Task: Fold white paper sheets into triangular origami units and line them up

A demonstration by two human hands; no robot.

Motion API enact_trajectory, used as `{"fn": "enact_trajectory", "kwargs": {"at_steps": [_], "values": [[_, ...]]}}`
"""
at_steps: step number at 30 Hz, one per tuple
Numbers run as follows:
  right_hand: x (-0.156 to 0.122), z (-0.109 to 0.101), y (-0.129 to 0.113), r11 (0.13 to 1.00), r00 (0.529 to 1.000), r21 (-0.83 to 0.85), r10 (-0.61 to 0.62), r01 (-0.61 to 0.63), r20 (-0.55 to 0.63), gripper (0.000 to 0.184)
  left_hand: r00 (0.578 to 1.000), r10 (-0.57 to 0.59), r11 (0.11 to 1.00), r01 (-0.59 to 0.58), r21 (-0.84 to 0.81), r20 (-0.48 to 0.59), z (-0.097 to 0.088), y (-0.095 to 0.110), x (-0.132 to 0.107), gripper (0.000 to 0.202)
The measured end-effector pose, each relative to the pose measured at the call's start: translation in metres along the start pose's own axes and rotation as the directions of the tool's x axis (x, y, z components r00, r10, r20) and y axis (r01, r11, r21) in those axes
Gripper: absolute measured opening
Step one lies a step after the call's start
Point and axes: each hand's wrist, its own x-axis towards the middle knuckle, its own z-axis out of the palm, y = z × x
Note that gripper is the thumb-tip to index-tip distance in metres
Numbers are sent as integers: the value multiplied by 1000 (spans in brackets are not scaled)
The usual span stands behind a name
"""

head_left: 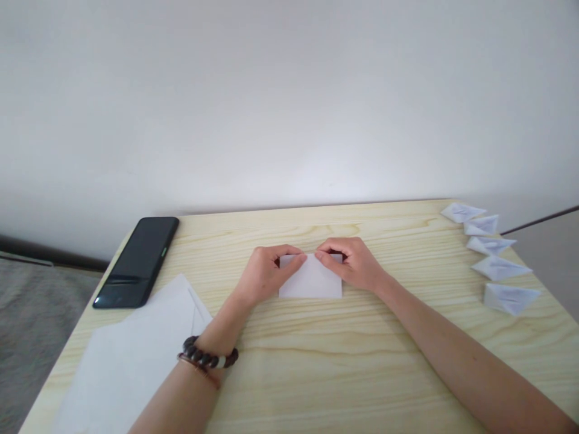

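A small white rectangle of paper (312,282), apparently folded, lies at the middle of the wooden table (344,374). Along its far edge, left of centre, my left hand (271,272) pinches it between thumb and fingers. My right hand (350,260) grips the same edge just to the right, the two thumbs lying close together on top. The fingertips behind the paper are mostly hidden. A beaded bracelet (210,360) circles my left wrist.
Several folded paper boats (501,268) stand in a row along the table's right side. At the left lie loose white sheets (122,367), partly under my left forearm, and a black smartphone (138,262). A pale wall (289,108) rises behind the table's far edge.
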Motion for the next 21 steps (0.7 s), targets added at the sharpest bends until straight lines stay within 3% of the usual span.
{"fn": "enact_trajectory", "kwargs": {"at_steps": [3,7,11,15,21], "values": [[0,-2,2,1000,1000,8,5,-5,15,22,998,-31,999,30,-15,-58,-2,-1,0,35],[0,-6,4,999,1000,28,26,-26,8,20,994,-95,982,84,-168,-58,-7,-3,0,35],[0,-8,10,979,983,165,139,-119,-117,21,979,-143,954,97,-284,-147,-14,-8,2,35],[1,-5,12,944,958,288,220,-161,-186,23,972,-157,965,113,-238,-174,-17,-9,3,35],[0,-1,6,974,978,177,165,-140,-132,31,977,-127,975,92,-200,-172,-15,-8,3,35]]}}
